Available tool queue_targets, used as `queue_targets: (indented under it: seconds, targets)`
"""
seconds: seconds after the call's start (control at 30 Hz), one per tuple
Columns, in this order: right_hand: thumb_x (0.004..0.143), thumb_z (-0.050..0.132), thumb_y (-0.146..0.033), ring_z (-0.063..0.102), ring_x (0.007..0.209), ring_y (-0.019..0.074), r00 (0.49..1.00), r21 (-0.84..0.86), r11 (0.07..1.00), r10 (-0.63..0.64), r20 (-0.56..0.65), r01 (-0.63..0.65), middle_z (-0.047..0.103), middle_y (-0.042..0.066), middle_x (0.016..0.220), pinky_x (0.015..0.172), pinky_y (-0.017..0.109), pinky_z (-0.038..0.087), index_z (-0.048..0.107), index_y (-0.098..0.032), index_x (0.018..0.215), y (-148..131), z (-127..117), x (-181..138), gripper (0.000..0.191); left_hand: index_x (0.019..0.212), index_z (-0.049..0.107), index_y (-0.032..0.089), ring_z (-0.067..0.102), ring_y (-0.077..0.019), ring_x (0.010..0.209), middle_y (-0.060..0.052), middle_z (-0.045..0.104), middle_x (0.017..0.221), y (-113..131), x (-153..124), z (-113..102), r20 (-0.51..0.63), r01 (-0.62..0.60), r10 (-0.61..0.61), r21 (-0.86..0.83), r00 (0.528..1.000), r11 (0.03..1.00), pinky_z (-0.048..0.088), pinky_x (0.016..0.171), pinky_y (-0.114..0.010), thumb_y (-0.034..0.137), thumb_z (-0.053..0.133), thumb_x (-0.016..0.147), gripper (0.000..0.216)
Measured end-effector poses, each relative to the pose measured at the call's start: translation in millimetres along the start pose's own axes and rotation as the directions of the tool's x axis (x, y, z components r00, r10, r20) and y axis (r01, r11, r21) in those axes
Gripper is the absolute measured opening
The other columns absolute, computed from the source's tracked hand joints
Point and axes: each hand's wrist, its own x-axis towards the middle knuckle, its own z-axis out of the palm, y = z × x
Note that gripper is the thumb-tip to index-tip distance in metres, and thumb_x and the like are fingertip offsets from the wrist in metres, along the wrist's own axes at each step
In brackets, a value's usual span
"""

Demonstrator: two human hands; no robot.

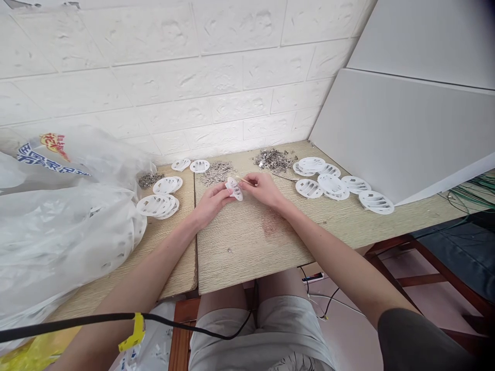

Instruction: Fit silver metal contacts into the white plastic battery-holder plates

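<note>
My left hand (214, 204) pinches a small white slotted plastic disc (235, 189) by its left edge, tilted up above the table. Closed around a thin tan stick (244, 181), my right hand (265, 188) is at the disc's right side. The stick's tip is close to the disc; whether they touch I cannot tell. Just behind the hands lie a spread of small silvery metal pieces (218, 172) and a darker heap of metal pieces (275, 160).
Similar white discs lie in groups at the left (158, 205) and right (333, 185) of the wooden table (247, 247). A big translucent bag (69, 232) bulges over the left side. A grey panel (406, 129) stands at the right. A black cable (77, 320) crosses low in front.
</note>
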Motion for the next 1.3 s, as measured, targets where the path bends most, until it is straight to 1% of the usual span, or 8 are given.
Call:
queue_targets:
  seconds: [0.2, 0.33, 0.57, 0.67, 0.8, 0.9, 1.03, 1.3]
  targets:
    - [0.091, 0.050, -0.036, 0.050, 0.065, 0.0120, 1.000, -0.030, 1.000, 0.001, 0.014, 0.000, 0.068, 0.004, 0.076, 0.062, 0.025, 0.033, 0.072, -0.013, 0.085, 1.1, -11.4, 2.3, 0.032, 0.090, 0.070, 0.011, 0.065, -0.0213, 0.097, -0.011, 0.071, 0.099, 4.7, 1.4, 2.7, -0.146, 0.076, -0.097, -0.143, 0.984, 0.987, 0.049, 0.095, -0.037, 0.022, 0.055, 0.083, 0.020]
    - [0.091, 0.053, -0.032, 0.052, 0.066, 0.0127, 0.996, -0.223, 0.972, -0.065, 0.064, 0.078, 0.070, 0.004, 0.079, 0.062, 0.026, 0.031, 0.073, -0.015, 0.088, 2.0, -17.3, 1.0, 0.027, 0.091, 0.069, 0.011, 0.065, -0.0214, 0.096, -0.012, 0.071, 0.096, 7.5, 1.9, 3.7, -0.154, 0.089, -0.117, -0.180, 0.981, 0.980, 0.051, 0.091, -0.034, 0.020, 0.049, 0.084, 0.023]
    - [0.091, 0.053, -0.023, 0.058, 0.076, 0.0155, 0.987, -0.267, 0.952, -0.123, 0.105, 0.147, 0.072, 0.006, 0.088, 0.068, 0.026, 0.037, 0.073, -0.015, 0.091, -1.7, -16.9, -0.8, 0.022, 0.097, 0.065, 0.010, 0.066, -0.0218, 0.096, -0.013, 0.070, 0.098, 8.9, 1.5, 3.8, -0.187, 0.089, -0.135, -0.237, 0.973, 0.967, 0.052, 0.093, -0.037, 0.019, 0.045, 0.086, 0.025]
    - [0.091, 0.052, -0.025, 0.060, 0.082, 0.0182, 0.998, -0.379, 0.924, -0.063, -0.014, 0.053, 0.071, 0.008, 0.094, 0.070, 0.028, 0.040, 0.073, -0.015, 0.094, 1.1, -23.1, 0.7, 0.023, 0.099, 0.064, 0.009, 0.066, -0.0223, 0.098, -0.014, 0.070, 0.102, 9.5, 1.4, 3.9, -0.200, 0.096, -0.147, -0.241, 0.969, 0.966, 0.051, 0.095, -0.038, 0.021, 0.044, 0.087, 0.026]
    - [0.089, 0.051, -0.019, 0.059, 0.099, 0.0258, 0.965, -0.535, 0.819, 0.082, -0.247, -0.207, 0.069, 0.012, 0.101, 0.075, 0.033, 0.043, 0.070, -0.015, 0.096, 14.9, -40.4, 2.1, 0.021, 0.101, 0.065, 0.011, 0.065, -0.0222, 0.101, -0.014, 0.070, 0.105, 10.1, 0.5, 5.2, -0.198, 0.095, -0.142, -0.226, 0.970, 0.969, 0.052, 0.093, -0.036, 0.021, 0.044, 0.088, 0.026]
    - [0.086, 0.054, -0.019, 0.057, 0.103, 0.0300, 0.933, -0.607, 0.711, 0.229, -0.279, -0.356, 0.068, 0.015, 0.105, 0.076, 0.035, 0.045, 0.070, -0.014, 0.093, 24.7, -51.3, 1.6, 0.018, 0.102, 0.064, 0.010, 0.065, -0.0220, 0.101, -0.014, 0.069, 0.106, 11.7, -0.5, 7.2, -0.209, 0.109, -0.154, -0.210, 0.966, 0.972, 0.052, 0.090, -0.034, 0.020, 0.042, 0.089, 0.027]
    - [0.086, 0.052, -0.017, 0.059, 0.100, 0.0278, 0.918, -0.659, 0.642, 0.316, -0.237, -0.391, 0.067, 0.015, 0.103, 0.076, 0.033, 0.045, 0.070, -0.013, 0.090, 28.4, -55.4, 1.4, 0.019, 0.103, 0.064, 0.010, 0.065, -0.0218, 0.098, -0.014, 0.070, 0.103, 13.2, -0.8, 8.0, -0.206, 0.122, -0.160, -0.183, 0.965, 0.976, 0.052, 0.087, -0.032, 0.021, 0.043, 0.089, 0.027]
    - [0.089, 0.047, -0.015, 0.056, 0.105, 0.0302, 0.936, -0.700, 0.626, 0.285, -0.205, -0.344, 0.065, 0.018, 0.107, 0.081, 0.036, 0.044, 0.068, -0.012, 0.092, 30.0, -53.3, 1.8, 0.021, 0.108, 0.060, 0.009, 0.065, -0.0224, 0.099, -0.016, 0.068, 0.110, 10.8, -0.6, 4.9, -0.178, 0.130, -0.160, -0.167, 0.971, 0.977, 0.052, 0.085, -0.032, 0.025, 0.043, 0.090, 0.030]
